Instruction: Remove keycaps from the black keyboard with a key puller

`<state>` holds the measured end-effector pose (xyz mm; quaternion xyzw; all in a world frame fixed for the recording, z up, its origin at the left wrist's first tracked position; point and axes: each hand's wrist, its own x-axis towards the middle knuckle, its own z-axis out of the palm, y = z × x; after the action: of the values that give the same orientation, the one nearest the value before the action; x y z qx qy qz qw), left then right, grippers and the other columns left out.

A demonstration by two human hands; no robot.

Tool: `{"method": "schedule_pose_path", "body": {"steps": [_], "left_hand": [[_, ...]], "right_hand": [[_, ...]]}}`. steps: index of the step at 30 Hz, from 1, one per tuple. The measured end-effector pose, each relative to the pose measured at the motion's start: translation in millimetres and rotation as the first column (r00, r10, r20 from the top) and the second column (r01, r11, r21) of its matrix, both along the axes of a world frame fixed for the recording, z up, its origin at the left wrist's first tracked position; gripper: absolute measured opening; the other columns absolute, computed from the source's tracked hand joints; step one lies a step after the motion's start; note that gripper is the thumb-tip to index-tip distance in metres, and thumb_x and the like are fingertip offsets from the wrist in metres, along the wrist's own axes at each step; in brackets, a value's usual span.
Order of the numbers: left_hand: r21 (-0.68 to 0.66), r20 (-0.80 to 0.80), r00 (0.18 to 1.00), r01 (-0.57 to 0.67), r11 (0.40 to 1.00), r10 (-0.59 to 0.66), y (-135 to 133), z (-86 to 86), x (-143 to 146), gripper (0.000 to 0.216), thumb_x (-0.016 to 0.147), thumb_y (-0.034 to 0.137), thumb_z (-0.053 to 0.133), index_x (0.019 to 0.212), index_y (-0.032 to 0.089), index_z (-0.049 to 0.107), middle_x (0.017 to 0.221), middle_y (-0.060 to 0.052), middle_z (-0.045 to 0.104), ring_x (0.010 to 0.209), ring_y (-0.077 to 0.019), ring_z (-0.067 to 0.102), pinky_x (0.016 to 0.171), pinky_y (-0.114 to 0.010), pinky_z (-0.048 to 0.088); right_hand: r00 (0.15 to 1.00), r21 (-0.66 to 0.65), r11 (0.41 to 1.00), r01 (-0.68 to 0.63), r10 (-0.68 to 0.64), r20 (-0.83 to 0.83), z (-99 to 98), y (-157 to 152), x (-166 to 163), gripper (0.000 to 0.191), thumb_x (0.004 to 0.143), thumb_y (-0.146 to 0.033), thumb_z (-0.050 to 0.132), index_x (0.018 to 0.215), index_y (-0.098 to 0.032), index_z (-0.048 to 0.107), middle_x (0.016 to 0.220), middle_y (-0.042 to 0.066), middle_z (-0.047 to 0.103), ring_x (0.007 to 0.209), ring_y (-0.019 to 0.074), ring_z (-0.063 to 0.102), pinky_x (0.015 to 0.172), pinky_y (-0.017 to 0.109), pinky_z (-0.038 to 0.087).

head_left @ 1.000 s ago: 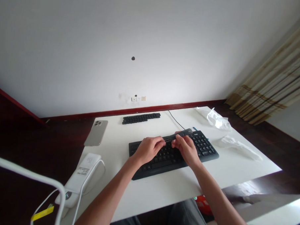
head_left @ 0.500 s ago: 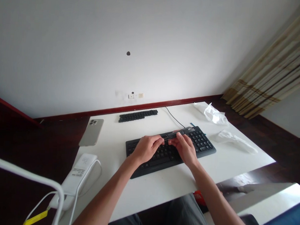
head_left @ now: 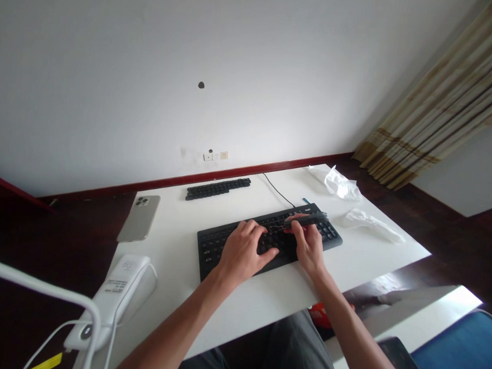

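Observation:
A black keyboard (head_left: pixel 210 248) lies at an angle on the white table, its cable running to the back edge. Keycaps show at its left and right ends; my hands cover much of the middle. My right hand (head_left: pixel 308 247) is closed around a black keycap puller (head_left: pixel 305 220), whose thin wire prongs point left, low over the keys. My left hand (head_left: pixel 243 247) rests on the keyboard beside the prongs, thumb spread away from the fingers and nothing visibly held. Behind the keyboard, loose black keycaps (head_left: pixel 217 188) are laid out in rows.
A phone (head_left: pixel 140 219) lies face down at the table's left. Nearer me are a white power strip (head_left: pixel 113 298) and a white curved tube (head_left: pixel 41 287). Clear plastic wrappers (head_left: pixel 339 184) lie at right. A small blue stick (head_left: pixel 306 201) sits behind the keyboard.
My left hand has let go of the puller's wire end and spread over the keys. My right hand has tilted the puller, prongs now at the keyboard. The view has shifted slightly.

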<state>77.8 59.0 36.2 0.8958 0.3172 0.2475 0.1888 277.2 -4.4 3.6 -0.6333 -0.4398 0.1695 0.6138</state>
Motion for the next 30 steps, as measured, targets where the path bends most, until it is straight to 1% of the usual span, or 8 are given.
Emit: {"method": "schedule_pose_path", "body": {"steps": [3,6,11,16,21,25,27,30], "left_hand": [[0.036,-0.088,0.996,-0.013,0.999,0.016,-15,-4.6,8,0.062,0.079,0.058,0.084,0.123,0.019,0.063,0.113,-0.008,0.064,0.107,-0.0295,0.061,0.098,-0.046,0.054],[0.066,-0.158,0.987,-0.031,0.997,0.041,-20,-9.1,11,0.072,0.072,0.063,0.088,0.122,0.019,0.062,0.112,-0.008,0.063,0.105,-0.0305,0.06,0.096,-0.048,0.053],[0.081,-0.208,0.978,-0.014,0.997,0.031,-17,-13.5,12,0.071,0.072,0.058,0.09,0.122,0.018,0.061,0.114,-0.008,0.062,0.105,-0.0304,0.059,0.091,-0.048,0.052],[0.043,-0.192,0.981,-0.022,0.999,0.03,-18,-15.4,13,0.069,0.071,0.054,0.092,0.121,0.019,0.059,0.115,-0.007,0.063,0.106,-0.0301,0.06,0.091,-0.047,0.052],[0.034,-0.155,0.987,-0.028,0.999,0.033,-18,-16.8,14,0.069,0.069,0.051,0.094,0.119,0.018,0.059,0.113,-0.007,0.063,0.106,-0.0295,0.06,0.092,-0.046,0.053],[0.037,-0.136,0.99,-0.029,0.999,0.034,-18,-16.1,14,0.066,0.067,0.051,0.095,0.113,0.019,0.061,0.11,-0.007,0.063,0.104,-0.0297,0.059,0.094,-0.047,0.053],[0.038,-0.129,0.991,-0.03,0.999,0.035,-17,-15.3,14,0.065,0.065,0.051,0.096,0.11,0.02,0.062,0.108,-0.007,0.063,0.103,-0.0299,0.059,0.094,-0.048,0.053],[0.033,-0.115,0.992,-0.042,0.999,0.046,-16,-13.9,13,0.066,0.064,0.051,0.097,0.109,0.02,0.061,0.106,-0.007,0.064,0.103,-0.0298,0.06,0.094,-0.047,0.053]], "right_hand": [[0.998,-0.021,1.0,-0.001,0.002,0.056,-1.9,-5,-3,0.032,0.102,-0.052,0.058,0.109,-0.022,0.065,0.105,0.011,0.073,0.08,0.0248,0.072,0.075,0.042,0.061],[0.997,-0.012,1.0,-0.006,0.007,0.081,0.3,-6,-6,0.029,0.103,-0.05,0.057,0.108,-0.022,0.064,0.102,0.01,0.073,0.077,0.0231,0.071,0.073,0.039,0.06],[0.992,-0.029,0.999,-0.019,0.022,0.12,2.3,-6,-7,0.029,0.103,-0.049,0.056,0.106,-0.022,0.064,0.101,0.009,0.073,0.076,0.0221,0.07,0.071,0.036,0.06],[0.987,-0.043,0.998,-0.046,0.052,0.151,-0.9,-7,-5,0.025,0.104,-0.046,0.056,0.108,-0.023,0.064,0.106,0.01,0.074,0.079,0.0237,0.07,0.074,0.038,0.059],[0.981,-0.054,0.99,-0.133,0.139,0.132,5.8,-7,-8,0.024,0.105,-0.045,0.054,0.109,-0.024,0.065,0.107,0.01,0.075,0.085,0.025,0.071,0.08,0.039,0.057],[0.949,-0.133,0.964,-0.229,0.251,0.19,16.8,-5,-11,0.032,0.108,-0.046,0.048,0.098,-0.023,0.068,0.107,0.01,0.075,0.092,0.0244,0.071,0.086,0.037,0.054],[0.935,-0.174,0.955,-0.239,0.275,0.225,21.5,-3,-13,0.036,0.109,-0.047,0.045,0.097,-0.022,0.068,0.103,0.009,0.075,0.089,0.0238,0.07,0.085,0.036,0.053],[0.926,-0.217,0.95,-0.226,0.278,0.255,26.2,2,-16,0.037,0.109,-0.048,0.044,0.1,-0.021,0.067,0.091,0.008,0.074,0.083,0.0232,0.07,0.081,0.035,0.052]]}}
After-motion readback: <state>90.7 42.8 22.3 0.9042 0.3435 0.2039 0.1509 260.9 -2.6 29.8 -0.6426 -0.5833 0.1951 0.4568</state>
